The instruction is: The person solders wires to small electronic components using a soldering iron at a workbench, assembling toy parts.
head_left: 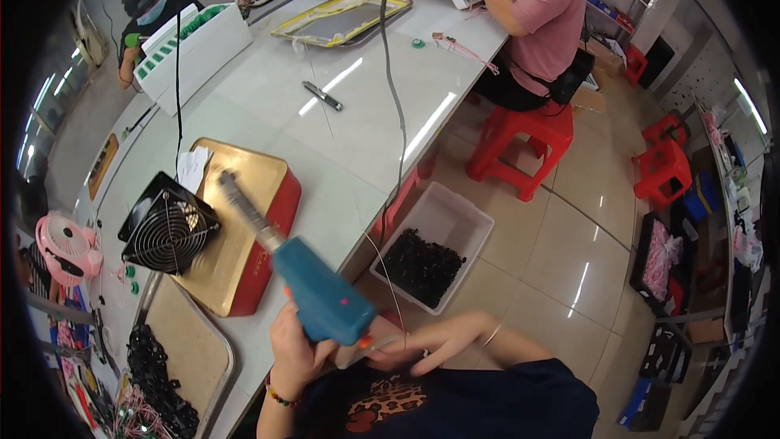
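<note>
A teal gun-shaped tool [321, 289] with a long metal nozzle points up and to the left, over the edge of a gold-and-red tin lid or box [272, 219]. My left hand [294, 345], with a beaded bracelet at its wrist, is closed around the tool's lower side. At the tool's rear end, beside a small orange part, is my right hand [406, 351]. Its fingers are smeared by motion and partly hidden, so what it holds is unclear. A thin cord hangs down past the right hand. A black fan with a wire guard [169, 226] leans on the tin, left of the nozzle.
A metal tray [219, 349] with black parts lies at the near left, by a pink fan [69, 244]. A white bin [455, 219] of black pieces stands on the floor. Two co-workers sit across the white table [268, 97]. Cables hang over it.
</note>
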{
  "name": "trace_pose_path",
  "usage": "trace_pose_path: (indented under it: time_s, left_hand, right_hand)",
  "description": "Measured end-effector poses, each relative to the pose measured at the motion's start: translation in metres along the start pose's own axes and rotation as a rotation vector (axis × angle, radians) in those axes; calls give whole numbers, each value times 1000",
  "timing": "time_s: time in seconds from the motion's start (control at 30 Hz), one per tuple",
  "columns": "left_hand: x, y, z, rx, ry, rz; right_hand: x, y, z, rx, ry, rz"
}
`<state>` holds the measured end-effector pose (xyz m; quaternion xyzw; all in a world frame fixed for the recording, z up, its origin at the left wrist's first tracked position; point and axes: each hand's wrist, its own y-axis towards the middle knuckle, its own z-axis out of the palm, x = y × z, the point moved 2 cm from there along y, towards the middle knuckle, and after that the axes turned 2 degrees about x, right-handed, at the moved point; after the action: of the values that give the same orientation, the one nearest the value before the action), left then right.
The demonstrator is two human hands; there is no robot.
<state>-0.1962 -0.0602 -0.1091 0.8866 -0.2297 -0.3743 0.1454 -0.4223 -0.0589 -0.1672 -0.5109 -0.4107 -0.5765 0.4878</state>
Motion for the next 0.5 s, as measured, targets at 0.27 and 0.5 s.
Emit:
trace_pose_path:
  time_s: [0.27,0.5]
  left_hand:
    - [6,-8,2,-179,-11,-108]
    - [15,-36,2,-140,60,-171]
  right_hand:
    - [64,-190,-372,-1815,-1510,106]
    - [74,-158,-473,-1927,-782,536]
